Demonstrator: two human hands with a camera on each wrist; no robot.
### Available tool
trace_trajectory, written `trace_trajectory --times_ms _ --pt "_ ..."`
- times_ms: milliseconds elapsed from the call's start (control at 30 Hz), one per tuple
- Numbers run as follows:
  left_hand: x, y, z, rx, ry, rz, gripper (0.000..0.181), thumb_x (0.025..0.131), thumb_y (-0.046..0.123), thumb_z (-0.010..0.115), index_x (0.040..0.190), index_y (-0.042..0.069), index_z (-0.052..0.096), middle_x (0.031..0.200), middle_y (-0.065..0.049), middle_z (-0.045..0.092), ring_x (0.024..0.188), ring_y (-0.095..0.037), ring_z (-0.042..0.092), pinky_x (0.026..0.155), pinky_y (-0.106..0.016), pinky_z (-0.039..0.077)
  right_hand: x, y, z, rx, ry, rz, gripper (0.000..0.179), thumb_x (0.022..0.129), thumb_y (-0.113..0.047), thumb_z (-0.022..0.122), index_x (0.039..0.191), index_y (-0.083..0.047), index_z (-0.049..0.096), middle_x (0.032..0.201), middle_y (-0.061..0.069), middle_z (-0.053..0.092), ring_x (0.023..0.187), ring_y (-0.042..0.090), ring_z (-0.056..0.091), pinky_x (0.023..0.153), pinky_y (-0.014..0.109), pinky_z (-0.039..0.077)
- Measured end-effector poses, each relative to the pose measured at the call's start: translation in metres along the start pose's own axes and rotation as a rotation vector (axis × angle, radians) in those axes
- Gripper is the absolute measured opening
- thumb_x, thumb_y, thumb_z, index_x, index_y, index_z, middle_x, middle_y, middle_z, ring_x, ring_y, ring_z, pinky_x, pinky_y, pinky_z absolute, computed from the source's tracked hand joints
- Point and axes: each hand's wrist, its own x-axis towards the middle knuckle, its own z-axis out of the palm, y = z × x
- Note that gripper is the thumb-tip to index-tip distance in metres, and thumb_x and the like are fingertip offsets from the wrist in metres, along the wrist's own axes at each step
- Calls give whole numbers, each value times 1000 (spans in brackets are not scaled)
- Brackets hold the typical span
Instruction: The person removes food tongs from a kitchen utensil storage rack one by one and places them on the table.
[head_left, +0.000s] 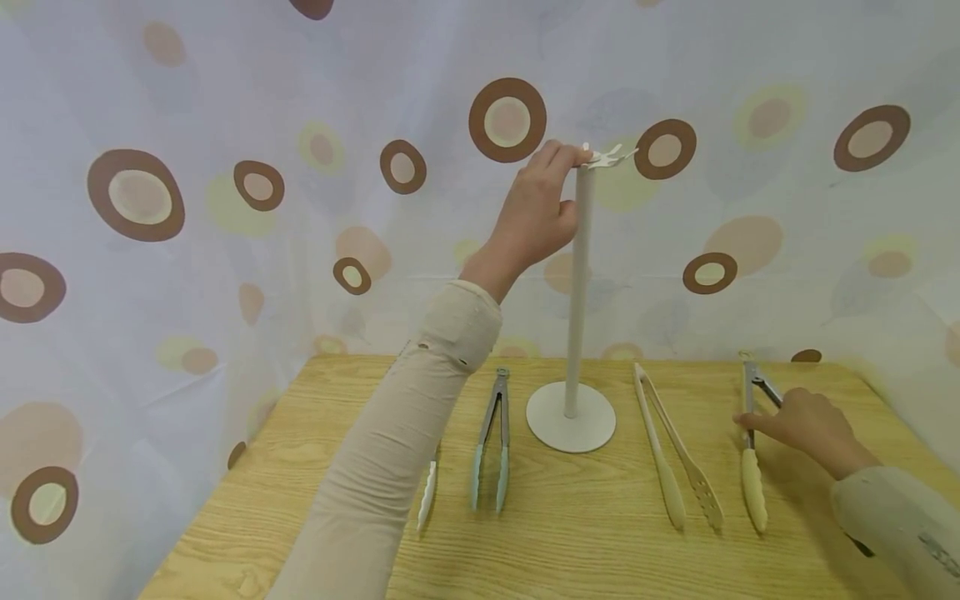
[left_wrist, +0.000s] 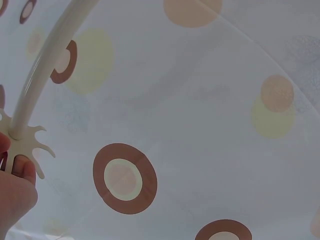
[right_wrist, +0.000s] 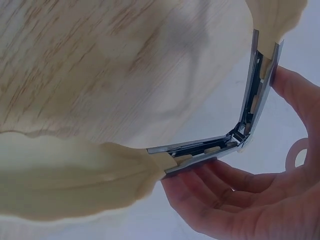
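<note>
A white utensil stand (head_left: 579,283) stands upright on the table, with a round base and curved hooks (head_left: 611,158) at its top. My left hand (head_left: 536,200) holds the hooked top; in the left wrist view, fingers (left_wrist: 25,170) pinch it beside the pole. To the right, my right hand (head_left: 806,429) grips the metal arms of cream-yellow tongs (head_left: 753,492). The right wrist view shows the tongs (right_wrist: 80,175) spread wide, thumb on one arm and the other fingers along the second.
Beige tongs (head_left: 671,483) with one slotted tip lie between the stand and the right hand. Blue-tipped tongs (head_left: 489,467) lie left of the base. White-tipped tongs (head_left: 427,496) are partly hidden by the left sleeve. A patterned curtain (head_left: 442,67) hangs behind the wooden table (head_left: 570,542).
</note>
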Motion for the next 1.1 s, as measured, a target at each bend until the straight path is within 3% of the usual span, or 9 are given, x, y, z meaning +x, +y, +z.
trace_trajectory --times_ms 733,1100 --pt "1 -1 0 1 -31 -15 51 76 -10 47 124 4 56 119 -7 56 119 -18 49 90 -27 38 10 4 7 28 -72 9 54 86 -53 62 65 -9 38 55 -2 32 49 10 28 46 27 28" --pt "1 -1 -2 17 -46 -21 51 77 -9 46 126 4 55 120 -7 55 119 -18 48 91 -27 38 13 2 14 18 -88 -30 52 86 -47 64 58 -17 33 54 -6 24 49 8 23 45 25 25"
